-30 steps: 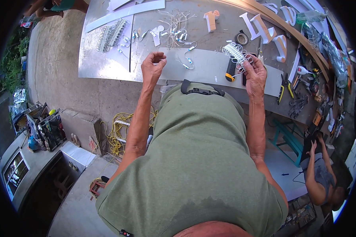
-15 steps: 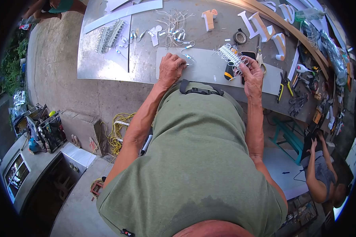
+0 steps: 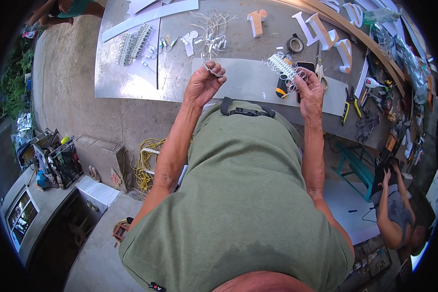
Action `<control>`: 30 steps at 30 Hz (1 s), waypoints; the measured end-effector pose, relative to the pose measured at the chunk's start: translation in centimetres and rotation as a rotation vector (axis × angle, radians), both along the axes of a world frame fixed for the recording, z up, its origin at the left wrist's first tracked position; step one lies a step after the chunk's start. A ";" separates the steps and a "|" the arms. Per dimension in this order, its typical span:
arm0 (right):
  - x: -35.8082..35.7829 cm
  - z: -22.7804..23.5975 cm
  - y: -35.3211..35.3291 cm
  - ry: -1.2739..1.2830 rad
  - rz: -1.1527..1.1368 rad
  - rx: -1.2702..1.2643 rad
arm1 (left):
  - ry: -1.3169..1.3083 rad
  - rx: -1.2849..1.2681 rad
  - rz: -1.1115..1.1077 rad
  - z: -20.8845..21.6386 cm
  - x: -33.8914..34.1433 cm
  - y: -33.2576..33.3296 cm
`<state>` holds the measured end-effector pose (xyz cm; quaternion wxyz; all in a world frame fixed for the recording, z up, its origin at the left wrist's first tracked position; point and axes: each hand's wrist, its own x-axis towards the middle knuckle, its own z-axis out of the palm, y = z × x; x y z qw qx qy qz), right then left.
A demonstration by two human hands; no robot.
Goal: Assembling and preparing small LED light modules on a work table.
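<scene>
My left hand (image 3: 204, 86) is palm up above the near edge of the metal table, its curled fingers closed on a wire of an LED module string (image 3: 213, 46). That string runs to a loose tangle of pale wires and small white modules beyond the hand. In my right hand (image 3: 311, 95) a folded bundle of LED modules (image 3: 280, 63) is pinched between thumb and fingers, wire loops sticking out along its sides. A pale flat strip (image 3: 250, 73) lies under both hands. Another gathered bundle of modules (image 3: 134, 45) rests at the left of the table.
Right of the middle are black tape (image 3: 295, 45), gold-handled scissors (image 3: 320, 72), a yellow-and-black tool (image 3: 281, 91) and yellow-handled pliers (image 3: 349, 104). Cut-out letters (image 3: 257, 24) stand farther back. Another person (image 3: 396, 209) is at the right, and a teal stool (image 3: 354, 170) stands below the table.
My left hand has turned palm up and drawn back slightly left, lifting the wire off the strip. The modules near it have shifted. My right hand with its bundle stays nearly still.
</scene>
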<state>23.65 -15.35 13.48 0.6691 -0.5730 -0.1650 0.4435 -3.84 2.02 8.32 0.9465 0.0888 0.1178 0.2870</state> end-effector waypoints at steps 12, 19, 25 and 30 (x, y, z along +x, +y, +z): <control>-0.5 1.4 2.1 -0.020 0.088 0.014 | 0.444 0.086 -0.094 -2.0 -0.8 -0.7; -4.3 3.8 9.2 -0.081 0.445 0.055 | 0.755 0.272 -0.181 -2.3 -0.1 -1.7; -10.9 4.1 19.4 -0.198 0.914 0.077 | 0.750 0.487 -0.208 -2.7 0.4 -2.5; -16.1 5.2 28.8 -0.336 1.101 0.178 | 0.793 0.476 -0.175 -2.3 0.5 -2.9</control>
